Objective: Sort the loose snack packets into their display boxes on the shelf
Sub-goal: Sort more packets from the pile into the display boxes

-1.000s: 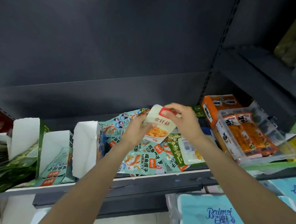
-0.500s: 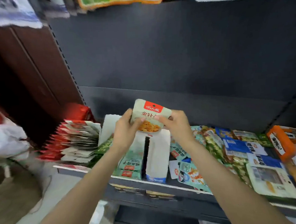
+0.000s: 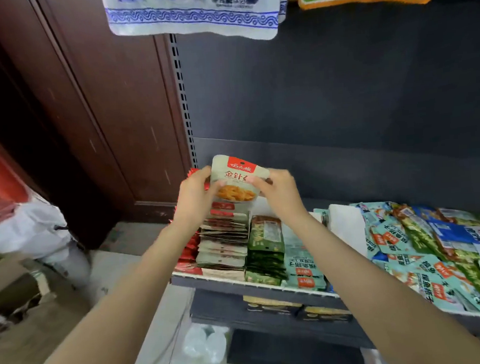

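Note:
A beige snack packet (image 3: 237,179) with a red label and an orange food picture is upright between both hands, above the left end of the shelf. My left hand (image 3: 196,197) pinches its left edge; my right hand (image 3: 280,192) pinches its right edge. Directly below stands a row of matching beige packets (image 3: 223,244). To its right are a row of dark green packets (image 3: 265,253) and a row of teal packets (image 3: 303,265). A loose pile of mixed packets (image 3: 434,251) lies on the shelf's right part.
Red packets (image 3: 188,255) stand at the shelf's (image 3: 256,286) far left edge. A white box flap (image 3: 347,226) rises between the rows and the loose pile. A brown wooden panel (image 3: 103,120) stands left of the shelving. Bags and boxes lie on the floor at left.
Both hands carried the beige packet leftward, from over the loose pile to above the row of matching beige packets. The view swung left with them.

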### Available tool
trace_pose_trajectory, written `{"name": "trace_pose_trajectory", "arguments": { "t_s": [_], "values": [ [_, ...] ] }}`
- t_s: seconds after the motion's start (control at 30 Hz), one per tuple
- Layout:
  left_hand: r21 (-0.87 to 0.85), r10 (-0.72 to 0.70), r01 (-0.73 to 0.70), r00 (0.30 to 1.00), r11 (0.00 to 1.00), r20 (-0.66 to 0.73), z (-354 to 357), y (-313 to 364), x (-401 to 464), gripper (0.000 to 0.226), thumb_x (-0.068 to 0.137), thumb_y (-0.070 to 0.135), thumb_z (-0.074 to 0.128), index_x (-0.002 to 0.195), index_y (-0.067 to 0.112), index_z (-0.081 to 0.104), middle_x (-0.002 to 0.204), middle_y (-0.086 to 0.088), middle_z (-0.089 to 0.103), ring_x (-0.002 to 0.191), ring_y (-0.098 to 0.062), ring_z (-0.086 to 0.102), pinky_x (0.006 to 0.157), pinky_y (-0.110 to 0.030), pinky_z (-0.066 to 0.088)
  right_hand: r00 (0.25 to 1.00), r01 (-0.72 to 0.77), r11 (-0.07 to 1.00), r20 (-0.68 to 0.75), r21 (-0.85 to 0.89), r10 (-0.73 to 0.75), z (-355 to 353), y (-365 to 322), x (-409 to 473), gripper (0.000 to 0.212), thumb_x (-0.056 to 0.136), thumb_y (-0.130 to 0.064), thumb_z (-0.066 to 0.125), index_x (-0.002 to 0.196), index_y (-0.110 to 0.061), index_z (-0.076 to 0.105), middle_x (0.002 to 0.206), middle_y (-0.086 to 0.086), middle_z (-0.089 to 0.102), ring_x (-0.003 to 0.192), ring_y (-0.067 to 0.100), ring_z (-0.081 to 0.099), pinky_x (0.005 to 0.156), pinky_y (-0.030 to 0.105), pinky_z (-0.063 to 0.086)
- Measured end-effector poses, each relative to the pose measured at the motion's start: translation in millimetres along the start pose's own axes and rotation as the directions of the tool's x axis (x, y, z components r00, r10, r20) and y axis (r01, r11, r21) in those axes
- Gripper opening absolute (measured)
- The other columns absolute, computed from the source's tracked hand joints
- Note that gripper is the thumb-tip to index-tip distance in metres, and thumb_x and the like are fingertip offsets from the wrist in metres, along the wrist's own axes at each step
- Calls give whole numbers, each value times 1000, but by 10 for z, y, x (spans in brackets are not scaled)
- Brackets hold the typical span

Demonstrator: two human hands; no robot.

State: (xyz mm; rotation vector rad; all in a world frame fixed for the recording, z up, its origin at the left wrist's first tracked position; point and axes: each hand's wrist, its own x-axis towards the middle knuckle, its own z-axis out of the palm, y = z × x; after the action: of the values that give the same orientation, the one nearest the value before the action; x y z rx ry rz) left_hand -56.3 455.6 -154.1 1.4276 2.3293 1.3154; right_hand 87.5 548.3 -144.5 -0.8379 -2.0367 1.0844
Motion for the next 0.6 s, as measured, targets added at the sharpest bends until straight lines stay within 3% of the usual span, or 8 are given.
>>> {"name": "trace_pose_trajectory", "arguments": {
  "t_s": [0.1, 0.27, 0.37, 0.43, 0.5, 0.6],
  "values": [
    [4, -13, 13, 999, 1000, 50, -78, -144, -50, 20, 90, 17, 61, 107, 8, 66, 99, -6, 70, 88, -18, 61, 73, -21, 40, 999, 10, 997, 31, -75, -8, 112, -11, 3, 17, 90, -20, 62, 92, -6, 72, 83, 3, 69, 68, 5, 56, 61, 21, 42],
    [30, -12, 9, 992, 1000, 129, -94, -268, -52, 26, 92, 18, 59, 116, 11, 61, 109, -3, 68, 99, -17, 62, 86, -24, 45, 993, -49, 987, 100, -153, 65, 193, 53, 5, 24, 91, -19, 60, 109, -5, 68, 105, 6, 69, 94, 16, 62, 79, 26, 48],
    [-89, 53, -46, 996, 995, 74, -121, -234, -68, 32, 89, 20, 62, 120, 18, 54, 107, 5, 64, 99, -6, 58, 87, -17, 45, 991, -8, 960, 123, -279, 44, 244, 80, 13, 24, 91, -13, 58, 114, -10, 66, 108, 3, 57, 95, 10, 52, 75, 11, 32],
    [-99, 142, -135, 988, 986, 66, -131, -225, -81, 27, 90, 17, 62, 116, 20, 57, 101, 7, 63, 94, -4, 59, 85, -12, 45, 994, 42, 961, 104, -273, -14, 254, 69, -9, 21, 89, -9, 61, 108, -14, 69, 100, -2, 54, 89, 6, 49, 72, 2, 31],
    [1, 229, -230, 967, 973, 113, -126, -269, -76, 15, 90, 13, 61, 104, 17, 64, 96, 6, 66, 89, -7, 61, 84, -19, 50, 994, 75, 960, 91, -269, -53, 254, 97, -39, 14, 87, -9, 64, 97, -14, 72, 97, -1, 57, 85, 5, 51, 73, -3, 31],
    [165, 234, -278, 941, 946, 244, -95, -318, -51, 12, 92, 15, 58, 95, 15, 69, 96, 2, 67, 88, -15, 63, 82, -34, 51, 992, 68, 950, 126, -305, -31, 253, 198, -81, 14, 88, -9, 62, 95, -12, 74, 100, 3, 63, 87, 8, 54, 77, 6, 36]
  ]
}}
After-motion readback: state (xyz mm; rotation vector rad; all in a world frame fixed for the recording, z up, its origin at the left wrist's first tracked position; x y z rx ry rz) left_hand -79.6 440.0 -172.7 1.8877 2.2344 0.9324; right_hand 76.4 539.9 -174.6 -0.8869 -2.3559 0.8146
